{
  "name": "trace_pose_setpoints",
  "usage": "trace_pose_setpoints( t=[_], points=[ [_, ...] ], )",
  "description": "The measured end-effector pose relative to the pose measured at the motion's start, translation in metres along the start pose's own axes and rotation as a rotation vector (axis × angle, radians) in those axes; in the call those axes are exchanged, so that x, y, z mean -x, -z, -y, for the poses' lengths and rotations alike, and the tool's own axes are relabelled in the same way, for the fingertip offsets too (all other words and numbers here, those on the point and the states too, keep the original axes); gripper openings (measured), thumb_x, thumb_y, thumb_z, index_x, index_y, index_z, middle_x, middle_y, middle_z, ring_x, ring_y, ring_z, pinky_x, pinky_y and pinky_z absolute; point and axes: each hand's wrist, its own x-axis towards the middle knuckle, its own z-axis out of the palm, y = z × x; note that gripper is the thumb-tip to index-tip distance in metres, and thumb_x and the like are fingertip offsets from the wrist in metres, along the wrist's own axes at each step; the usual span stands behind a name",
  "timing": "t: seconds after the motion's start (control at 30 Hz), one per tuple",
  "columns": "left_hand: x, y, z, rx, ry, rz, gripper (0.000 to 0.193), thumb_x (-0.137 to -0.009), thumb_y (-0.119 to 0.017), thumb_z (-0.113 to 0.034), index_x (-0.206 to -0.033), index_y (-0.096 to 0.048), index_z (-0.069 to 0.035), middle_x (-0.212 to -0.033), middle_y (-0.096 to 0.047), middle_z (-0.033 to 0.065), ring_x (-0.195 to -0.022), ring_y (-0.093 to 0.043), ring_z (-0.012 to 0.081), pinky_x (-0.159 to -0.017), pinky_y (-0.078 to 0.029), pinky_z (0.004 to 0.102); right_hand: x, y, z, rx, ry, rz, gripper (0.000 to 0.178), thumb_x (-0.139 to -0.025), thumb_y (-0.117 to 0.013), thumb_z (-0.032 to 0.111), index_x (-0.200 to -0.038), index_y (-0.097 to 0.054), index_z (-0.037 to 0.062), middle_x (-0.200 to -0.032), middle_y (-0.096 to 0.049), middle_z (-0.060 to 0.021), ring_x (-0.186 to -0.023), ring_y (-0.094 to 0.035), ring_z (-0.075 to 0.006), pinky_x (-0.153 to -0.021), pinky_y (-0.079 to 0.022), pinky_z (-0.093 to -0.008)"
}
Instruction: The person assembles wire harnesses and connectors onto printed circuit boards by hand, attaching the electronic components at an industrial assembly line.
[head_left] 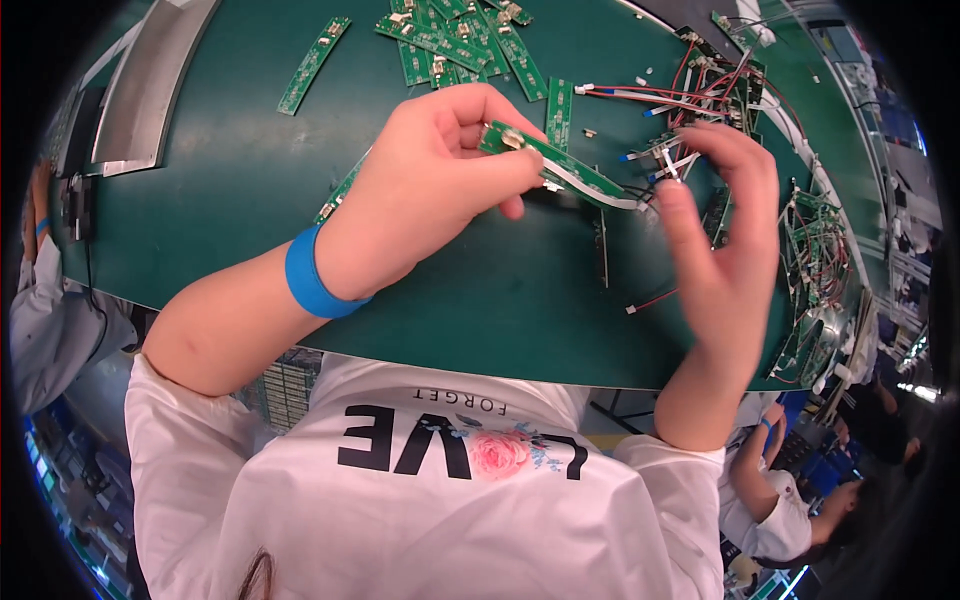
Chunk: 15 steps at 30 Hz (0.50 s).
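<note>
My left hand [430, 175] is closed on a narrow green circuit board [592, 180], held at a slant above the table. A white flat cable [605, 200] runs along the board from near my thumb to its right end. My right hand [730, 215] is just past that end, thumb and fingers curved and apart, slightly blurred. Behind its fingertips are small white connectors and blue-tipped cable ends [665, 160]; I see none gripped. A blue band [308, 275] circles my left wrist.
Several green boards [460, 45] are heaped at the back of the green table [230, 200]. One board [312, 65] lies apart, left of the heap. Wired boards and red, black and white cables [725, 80] crowd the right; more boards [820, 250] lie beyond. A metal tray [145, 90] stands far left.
</note>
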Motion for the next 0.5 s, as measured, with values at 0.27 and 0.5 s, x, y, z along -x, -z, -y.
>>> trace_pose_setpoints(
  t=[0.27,0.5],
  points=[
    [0.001,0.003,0.004,0.117,-0.116,-0.024,0.017,-0.085,-0.062,-0.005,-0.100,-0.057,-0.004,-0.089,-0.057,0.0027,-0.076,-0.052,0.0092,-0.077,-0.045,0.0272,0.022,0.013,-0.005,0.149,-0.285,0.539,0.031,-0.079,-0.068,0.006,-0.105,-0.051,0.0016,-0.077,-0.060,-0.0121,-0.071,-0.061,-0.0259,-0.068,-0.045,-0.0362],
    [-0.003,-0.001,0.004,0.034,-0.568,-0.219,0.015,-0.089,-0.060,-0.003,-0.102,-0.054,-0.002,-0.100,-0.065,0.0082,-0.085,-0.058,0.0091,-0.075,-0.047,0.0229,0.009,0.047,-0.012,-1.345,-0.504,0.605,0.026,-0.091,-0.050,0.000,-0.114,-0.056,-0.0080,-0.090,-0.067,-0.0215,-0.072,-0.067,-0.0208,-0.068,-0.054,-0.0305]
  ],
)
